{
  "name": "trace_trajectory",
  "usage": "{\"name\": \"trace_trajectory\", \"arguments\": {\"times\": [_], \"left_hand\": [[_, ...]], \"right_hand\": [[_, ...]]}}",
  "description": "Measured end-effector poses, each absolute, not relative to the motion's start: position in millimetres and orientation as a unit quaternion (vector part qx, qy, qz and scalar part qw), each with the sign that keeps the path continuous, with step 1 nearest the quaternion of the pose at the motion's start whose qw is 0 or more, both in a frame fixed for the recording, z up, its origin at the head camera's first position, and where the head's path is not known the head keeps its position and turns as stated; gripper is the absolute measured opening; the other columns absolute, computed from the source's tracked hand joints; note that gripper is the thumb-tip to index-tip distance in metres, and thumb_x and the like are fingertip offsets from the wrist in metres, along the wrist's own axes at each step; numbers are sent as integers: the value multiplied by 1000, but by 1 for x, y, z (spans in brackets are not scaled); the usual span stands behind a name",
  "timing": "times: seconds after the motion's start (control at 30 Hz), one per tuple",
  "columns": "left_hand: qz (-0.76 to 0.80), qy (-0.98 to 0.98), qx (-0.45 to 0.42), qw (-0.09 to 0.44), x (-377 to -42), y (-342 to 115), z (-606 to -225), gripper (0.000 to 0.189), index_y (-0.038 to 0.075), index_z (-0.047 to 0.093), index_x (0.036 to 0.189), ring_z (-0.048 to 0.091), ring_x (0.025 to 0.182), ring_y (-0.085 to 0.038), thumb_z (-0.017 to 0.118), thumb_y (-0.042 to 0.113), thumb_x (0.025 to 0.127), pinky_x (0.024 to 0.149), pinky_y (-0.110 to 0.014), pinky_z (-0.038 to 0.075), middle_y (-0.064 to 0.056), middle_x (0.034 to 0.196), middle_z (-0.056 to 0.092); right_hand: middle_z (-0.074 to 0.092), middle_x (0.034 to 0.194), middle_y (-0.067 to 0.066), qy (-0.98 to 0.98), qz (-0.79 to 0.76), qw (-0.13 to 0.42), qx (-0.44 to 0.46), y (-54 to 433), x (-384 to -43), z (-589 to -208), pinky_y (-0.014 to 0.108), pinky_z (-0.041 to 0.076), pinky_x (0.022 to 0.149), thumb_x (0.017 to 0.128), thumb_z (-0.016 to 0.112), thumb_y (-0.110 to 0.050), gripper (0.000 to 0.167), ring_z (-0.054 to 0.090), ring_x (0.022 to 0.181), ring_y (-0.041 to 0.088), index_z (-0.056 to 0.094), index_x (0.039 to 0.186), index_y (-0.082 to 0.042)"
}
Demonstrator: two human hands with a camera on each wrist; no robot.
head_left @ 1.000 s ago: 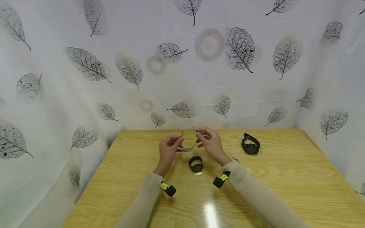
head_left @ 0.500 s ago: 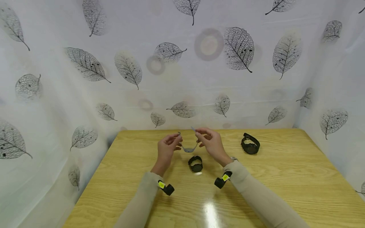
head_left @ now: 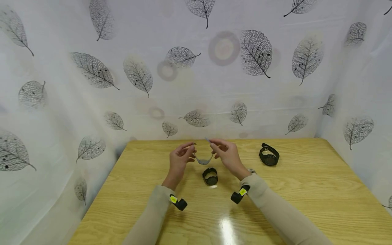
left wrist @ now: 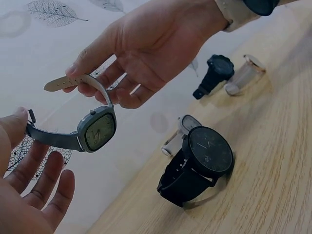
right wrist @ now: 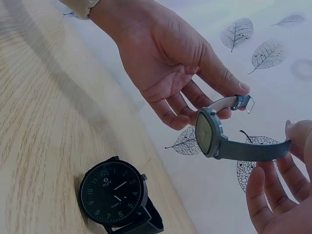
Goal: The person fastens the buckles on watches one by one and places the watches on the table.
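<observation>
Grey watch: aloft over tabletop, 11 o'clock from nearest black watch. Left hand pinches buckle end; right hand pinches holed strap end. I judge step as holding it spread; next move calls for even grip, both ends.

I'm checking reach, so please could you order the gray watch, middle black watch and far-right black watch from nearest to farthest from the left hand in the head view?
1. Gray watch: strap pinched by the left hand.
2. Middle black watch: on the table, to that hand's right.
3. Far-right black watch: on the table, beyond the right hand.
</observation>
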State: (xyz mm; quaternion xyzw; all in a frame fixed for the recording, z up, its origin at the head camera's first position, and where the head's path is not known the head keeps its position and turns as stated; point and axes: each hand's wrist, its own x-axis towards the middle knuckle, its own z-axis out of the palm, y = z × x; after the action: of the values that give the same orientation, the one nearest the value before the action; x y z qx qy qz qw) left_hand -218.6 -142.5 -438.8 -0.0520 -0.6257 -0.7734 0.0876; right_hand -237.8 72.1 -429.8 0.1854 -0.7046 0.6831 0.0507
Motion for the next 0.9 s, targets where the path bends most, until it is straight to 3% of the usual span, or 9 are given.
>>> {"name": "trace_trajectory", "arguments": {"times": [0.2, 0.47, 0.7, 0.9], "left_hand": [[-777, -620, -58, 85, -218, -143, -440, 30, 0, 73, 119, 71, 78, -25, 76, 20, 96, 69, -34, 61, -25, 103, 73], [-773, -627, -54, 78, -218, -143, -440, 29, -3, 72, 118, 69, 75, -19, 74, 17, 98, 66, -32, 61, -9, 93, 75], [-778, -621, -52, 72, -215, -139, -437, 29, -5, 70, 118, 69, 74, -18, 73, 15, 98, 69, -38, 61, -8, 92, 75], [-785, -613, -53, 72, -214, -135, -435, 27, -5, 69, 119, 69, 74, -18, 72, 13, 98, 69, -37, 61, -7, 91, 74]], "right_hand": [[71, 110, 13, -701, 685, 43, 193, 71, -237, -429, 33, 60, 68, 102, 68, -23, 28, 67, 86, 28, 73, 125, -7], [69, 109, 19, -707, 676, 10, 207, 71, -235, -429, 35, 58, 68, 101, 69, -21, 27, 64, 86, 39, 73, 122, -5], [68, 115, 21, -733, 641, -7, 226, 72, -235, -430, 53, 59, 74, 103, 66, -16, 26, 65, 86, 21, 71, 126, -5], [68, 113, 20, -742, 624, -12, 245, 71, -225, -418, 61, 57, 77, 104, 63, -11, 26, 65, 86, 25, 70, 126, 0]]}}
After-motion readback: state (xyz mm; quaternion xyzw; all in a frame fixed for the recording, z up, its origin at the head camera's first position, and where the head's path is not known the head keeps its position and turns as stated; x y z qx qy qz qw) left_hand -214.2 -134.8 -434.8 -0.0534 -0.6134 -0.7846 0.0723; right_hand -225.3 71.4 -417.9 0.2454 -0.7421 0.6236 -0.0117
